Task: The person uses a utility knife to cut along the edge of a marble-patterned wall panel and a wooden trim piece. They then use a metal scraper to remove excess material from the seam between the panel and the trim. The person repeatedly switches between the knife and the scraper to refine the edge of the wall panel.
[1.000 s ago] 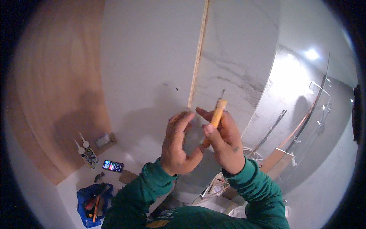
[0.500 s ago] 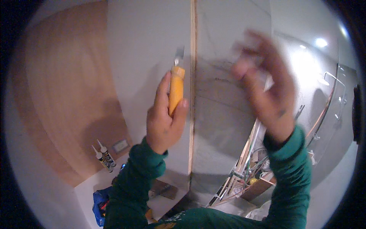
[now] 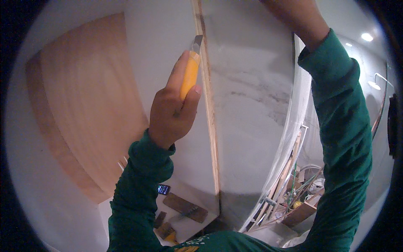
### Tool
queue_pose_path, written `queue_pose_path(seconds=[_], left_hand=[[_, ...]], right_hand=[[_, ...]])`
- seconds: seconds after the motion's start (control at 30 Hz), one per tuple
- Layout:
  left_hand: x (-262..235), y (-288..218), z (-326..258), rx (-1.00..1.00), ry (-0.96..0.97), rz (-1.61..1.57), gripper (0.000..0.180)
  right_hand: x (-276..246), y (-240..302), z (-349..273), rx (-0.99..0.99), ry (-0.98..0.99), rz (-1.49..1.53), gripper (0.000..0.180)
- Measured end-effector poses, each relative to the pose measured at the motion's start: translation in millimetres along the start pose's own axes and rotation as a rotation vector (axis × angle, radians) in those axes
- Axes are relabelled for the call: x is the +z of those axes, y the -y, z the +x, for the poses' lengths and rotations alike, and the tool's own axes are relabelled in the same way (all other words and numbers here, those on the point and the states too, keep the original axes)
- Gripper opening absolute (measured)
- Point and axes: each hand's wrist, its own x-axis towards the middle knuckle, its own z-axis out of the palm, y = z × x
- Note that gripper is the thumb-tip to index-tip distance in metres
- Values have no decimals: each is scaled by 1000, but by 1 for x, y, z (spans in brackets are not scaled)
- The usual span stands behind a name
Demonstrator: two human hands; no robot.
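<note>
Gripping hand: the left hand point(image 3: 174, 111) closes on one yellow-handled bladed tool point(image 3: 190, 77), index finger laid along the handle's left side, thumb pressed to its right; the other fingers are hidden behind, so their curl cannot be told.
Right hand: only its wrist end point(image 3: 300, 17) shows at the far edge, right of the tool and well apart from it; how wide its fingers stand, or what they touch, cannot be told.
Tool's place: in front of the pale panel point(image 3: 163, 46), just beside the wooden strip point(image 3: 210, 122).
Tool's direction: the grey blade points to the far side, leaning slightly right; the long axis runs from near-left to far-right, at a slight angle to the strip. Whether the blade touches the strip cannot be told.
Panels: one pale panel left of the strip, one grey-veined panel point(image 3: 252, 84) right of it, and one brown wood panel point(image 3: 90, 96) farther left.
Near left: one lit phone point(image 3: 164, 189), one brown board point(image 3: 178, 203) beside it, and two white nozzles point(image 3: 122, 163) partly behind the left sleeve point(image 3: 136, 193).
Near right: one brown box point(image 3: 299, 215) among jumbled long strips.
Far right: one shower head point(image 3: 374, 85) and two ceiling lights point(image 3: 367, 37).
</note>
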Motion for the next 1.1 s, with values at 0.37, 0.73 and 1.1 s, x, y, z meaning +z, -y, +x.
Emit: queue_pose_path(seconds=[0.37,0.73,1.1], left_hand=[[6,11,-1,8,-21,16,66],[14,1,-4,-174,-25,-14,63],[17,-15,-1,-382,-54,-127,67]], right_hand=[[-1,31,-16,73,-3,-54,62],[-1,18,-17,9,-39,-16,61],[18,-1,-12,-32,-139,-63,59]])
